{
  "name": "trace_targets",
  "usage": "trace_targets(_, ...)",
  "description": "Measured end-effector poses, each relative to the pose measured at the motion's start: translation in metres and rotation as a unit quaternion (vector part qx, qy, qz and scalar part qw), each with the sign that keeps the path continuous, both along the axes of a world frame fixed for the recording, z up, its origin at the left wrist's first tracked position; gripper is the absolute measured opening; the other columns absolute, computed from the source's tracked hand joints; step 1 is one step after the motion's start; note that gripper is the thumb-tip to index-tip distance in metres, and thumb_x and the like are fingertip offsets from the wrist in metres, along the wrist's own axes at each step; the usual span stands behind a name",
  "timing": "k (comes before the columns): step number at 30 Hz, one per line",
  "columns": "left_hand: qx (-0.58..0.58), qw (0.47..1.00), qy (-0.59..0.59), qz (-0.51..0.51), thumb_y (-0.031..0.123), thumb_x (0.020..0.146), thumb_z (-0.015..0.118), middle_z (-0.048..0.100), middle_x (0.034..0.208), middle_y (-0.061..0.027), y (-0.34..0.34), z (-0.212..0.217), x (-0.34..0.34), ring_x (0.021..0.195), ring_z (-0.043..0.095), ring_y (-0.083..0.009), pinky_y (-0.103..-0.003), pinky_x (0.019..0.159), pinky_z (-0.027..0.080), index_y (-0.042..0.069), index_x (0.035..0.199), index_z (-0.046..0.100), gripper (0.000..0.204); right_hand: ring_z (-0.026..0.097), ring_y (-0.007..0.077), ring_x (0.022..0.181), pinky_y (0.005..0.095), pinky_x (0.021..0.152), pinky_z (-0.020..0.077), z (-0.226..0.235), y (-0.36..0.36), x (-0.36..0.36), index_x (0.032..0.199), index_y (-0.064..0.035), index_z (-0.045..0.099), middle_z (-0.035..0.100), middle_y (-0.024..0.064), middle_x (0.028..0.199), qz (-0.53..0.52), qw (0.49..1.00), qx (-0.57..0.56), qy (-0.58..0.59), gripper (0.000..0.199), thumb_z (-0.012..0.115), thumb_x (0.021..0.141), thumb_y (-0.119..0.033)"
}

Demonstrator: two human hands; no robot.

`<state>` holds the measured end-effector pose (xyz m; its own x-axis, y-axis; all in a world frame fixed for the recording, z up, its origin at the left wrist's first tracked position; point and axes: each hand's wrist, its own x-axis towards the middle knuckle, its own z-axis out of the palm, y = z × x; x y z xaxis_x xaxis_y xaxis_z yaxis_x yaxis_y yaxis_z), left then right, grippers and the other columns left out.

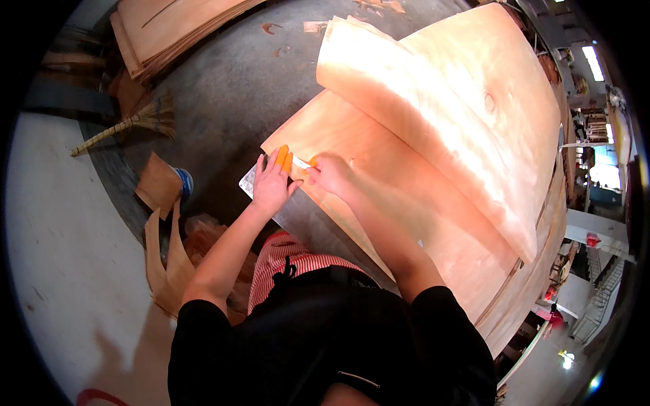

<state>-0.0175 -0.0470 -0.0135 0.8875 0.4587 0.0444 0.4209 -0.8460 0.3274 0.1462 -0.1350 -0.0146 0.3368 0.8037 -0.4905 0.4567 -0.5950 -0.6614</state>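
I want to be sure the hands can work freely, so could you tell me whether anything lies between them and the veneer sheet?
Nothing visible does. The left hand and right hand already rest at the corner of the veneer sheet, with a small white strip between their fingers.

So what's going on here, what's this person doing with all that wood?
A person stands at a big stack of thin veneer sheets, working at its near corner. The left hand, with orange covers on two fingertips, presses down at the sheet's edge over a grey board that pokes out underneath. The right hand grips a small tool with a pale tip at the same corner; its kind is hard to tell. The top sheet curls upward. A broom and veneer scraps lie on the floor to the left.
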Motion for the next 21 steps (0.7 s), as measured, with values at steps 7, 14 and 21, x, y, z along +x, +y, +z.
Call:
trace_targets(7, 0.040, 0.995, 0.088, -0.021, 0.049, 0.075, 0.058, 0.039, 0.134, -0.0139, 0.002, 0.021, 0.011, 0.129, 0.028, -0.0246, -0.049, 0.105, 0.018, -0.001, 0.126, 0.044, 0.072, 0.061, 0.0284, 0.075, 0.0405, 0.065, 0.0477, 0.036, 0.023, 0.031, 0.086, -0.0087, 0.062, 0.063, 0.0100, 0.080, 0.169, 0.961, -0.069, -0.208, 0.013, 0.054, 0.082, -0.018)
trace_targets(14, 0.062, 0.996, 0.065, -0.007, 0.049, 0.076, 0.057, 0.046, 0.127, -0.0139, 0.000, 0.010, 0.010, 0.123, 0.036, -0.0258, -0.047, 0.103, 0.021, 0.000, 0.119, 0.051, 0.065, 0.052, 0.0087, 0.056, 0.0221, 0.052, 0.0438, 0.017, -0.008, 0.089, 0.087, -0.0013, 0.056, 0.056, 0.0046, 0.069, -0.138, 0.976, 0.010, 0.169, 0.011, 0.051, 0.089, -0.011)
trace_targets(21, 0.001, 0.993, -0.107, 0.055, 0.029, 0.075, 0.064, 0.061, 0.097, -0.0103, 0.025, 0.023, 0.056, 0.081, 0.060, -0.0288, -0.037, 0.079, 0.045, 0.004, 0.098, 0.061, 0.035, 0.047, 0.0067, 0.052, 0.0212, 0.051, 0.0455, -0.016, 0.006, 0.067, 0.091, -0.0038, 0.055, 0.059, 0.0032, 0.074, -0.305, 0.905, 0.055, 0.292, 0.014, 0.053, 0.089, -0.018)
